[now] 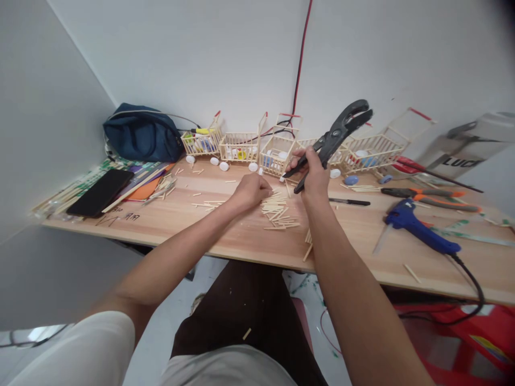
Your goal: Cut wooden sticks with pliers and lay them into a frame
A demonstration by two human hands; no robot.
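Note:
My right hand point(314, 170) is wrapped round a black plier-like tool point(336, 134) held above the wooden table. Its two narrow ends point down and left, while the thicker curved ends rise to the upper right. My left hand point(251, 191) rests low over the table, fingers curled together; whatever they pinch is too small to make out. Right beside it lies a pile of short wooden sticks point(276, 209). Behind both hands stand small stick-built shopping carts, among them a middle cart point(277, 151) and a left-hand cart point(240, 146).
To the right lie a blue glue gun point(422, 225), orange-grey pliers point(430, 197) and a black pen point(349, 202). A large cart point(374, 150) stands behind them. On the left are a black phone point(100, 192), scissors point(161, 188) and a blue bag point(142, 134). A red stool point(475, 332) is below.

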